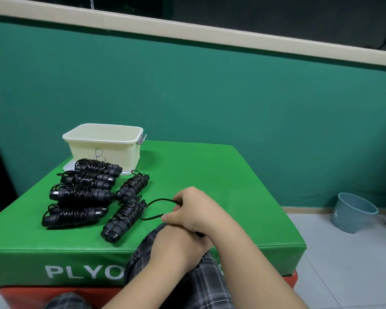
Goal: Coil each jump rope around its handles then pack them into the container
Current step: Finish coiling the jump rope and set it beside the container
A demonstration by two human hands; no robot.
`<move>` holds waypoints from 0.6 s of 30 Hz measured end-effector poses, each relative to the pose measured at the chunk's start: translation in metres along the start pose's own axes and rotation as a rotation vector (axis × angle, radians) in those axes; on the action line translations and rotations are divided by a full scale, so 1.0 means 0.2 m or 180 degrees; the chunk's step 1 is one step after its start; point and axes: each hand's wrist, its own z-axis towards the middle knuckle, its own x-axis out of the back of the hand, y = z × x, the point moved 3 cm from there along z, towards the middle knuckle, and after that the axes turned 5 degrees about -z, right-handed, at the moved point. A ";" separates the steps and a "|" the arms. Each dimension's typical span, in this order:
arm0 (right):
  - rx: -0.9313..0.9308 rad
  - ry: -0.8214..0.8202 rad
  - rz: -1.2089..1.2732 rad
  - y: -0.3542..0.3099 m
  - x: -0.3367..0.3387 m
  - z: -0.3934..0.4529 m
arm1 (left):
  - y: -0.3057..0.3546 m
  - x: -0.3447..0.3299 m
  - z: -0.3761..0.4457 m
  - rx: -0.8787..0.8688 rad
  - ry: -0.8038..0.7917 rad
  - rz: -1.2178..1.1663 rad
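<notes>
- Your left hand (pixel 176 248) sits nearest you, over the near edge of the table (pixel 221 186), largely covered by your right forearm. Its fingers are hidden, so whether it grips anything cannot be told. A bit of black shows just beside it, under the right wrist; what it is cannot be confirmed.
- Your right hand (pixel 194 208) crosses above the left, fingers curled and pinching a loop of black cord (pixel 158 200) that arcs out to the left above the table top.
- The cord loop ends close to the nearest coiled jump rope (pixel 123 218), which lies tilted on the table just left of your hands. Whether the loop joins that bundle cannot be told.
- A second coiled rope (pixel 133 186) lies just beyond the first, at a similar tilt.
- Four more coiled ropes (pixel 80 192) lie in a row to the left, side by side, running from near to far.
- The cream container (pixel 107 152) stands at the far left corner of the table, open at the top, marked with a hand-drawn letter. The farthest coiled rope lies just in front of it. No rope shows above its rim.
- The table is a green padded block with white lettering on its near face, resting on a red block (pixel 42 293).
- A blue bucket (pixel 352 211) stands on the floor to the right, against the green wall.
</notes>
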 end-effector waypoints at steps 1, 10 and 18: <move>0.0115 0.0110 -0.0069 -0.01 0.00 0.00 | 0.00 0.00 0.00 0.0027 0.0107 -0.0065; 0.0013 0.1392 0.2449 0.13 0.14 -0.02 | -0.01 0.03 -0.02 -0.0122 0.0482 -0.0927; 0.0156 0.2097 0.1095 0.24 0.16 -0.07 | -0.04 0.03 0.01 0.0091 0.0335 -0.1380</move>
